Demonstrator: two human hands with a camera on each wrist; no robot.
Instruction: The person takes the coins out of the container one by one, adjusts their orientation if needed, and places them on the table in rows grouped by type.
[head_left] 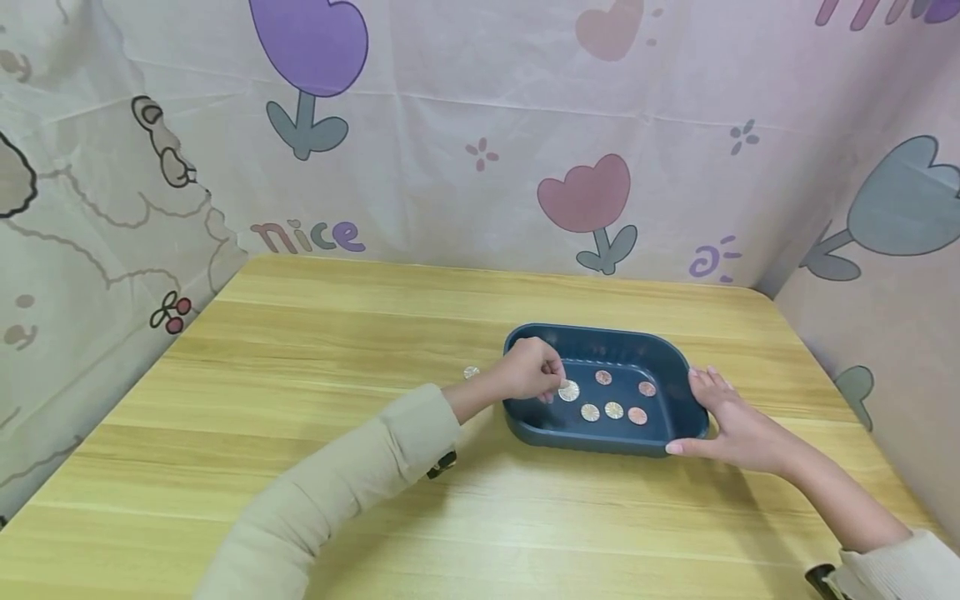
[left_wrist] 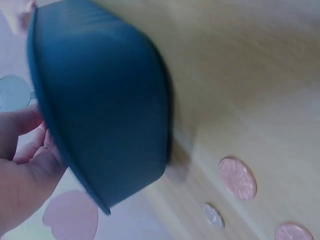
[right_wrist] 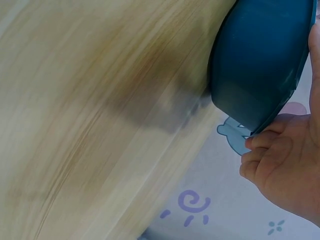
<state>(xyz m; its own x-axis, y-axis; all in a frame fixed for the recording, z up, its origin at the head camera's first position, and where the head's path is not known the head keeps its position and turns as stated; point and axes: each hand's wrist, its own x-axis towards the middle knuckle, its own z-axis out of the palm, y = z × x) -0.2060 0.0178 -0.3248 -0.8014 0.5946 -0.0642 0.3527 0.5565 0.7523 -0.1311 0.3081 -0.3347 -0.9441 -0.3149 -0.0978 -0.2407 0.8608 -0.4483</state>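
Observation:
A dark blue rectangular plastic basin [head_left: 592, 446] with rounded corners stands on the table. My left hand [head_left: 529, 371] reaches over its left end, thumb and forefinger pinching a silver coin [head_left: 570, 391] inside the walls. Several more coins, some silvery and some coppery like this copper coin [head_left: 637, 416], lie flat on the basin floor. At the basin's right end my right hand [head_left: 738, 429] grips the wall, thumb along the front corner and fingers on the far side. In the left wrist view the basin wall hides the left fingertips.
Left of the basin, a silver coin [head_left: 471, 372] lies on the wooden table [head_left: 337, 333]. A copper coin [left_wrist: 237, 178] and others show there in the left wrist view. A printed cloth [head_left: 450, 100] hangs behind and along both sides.

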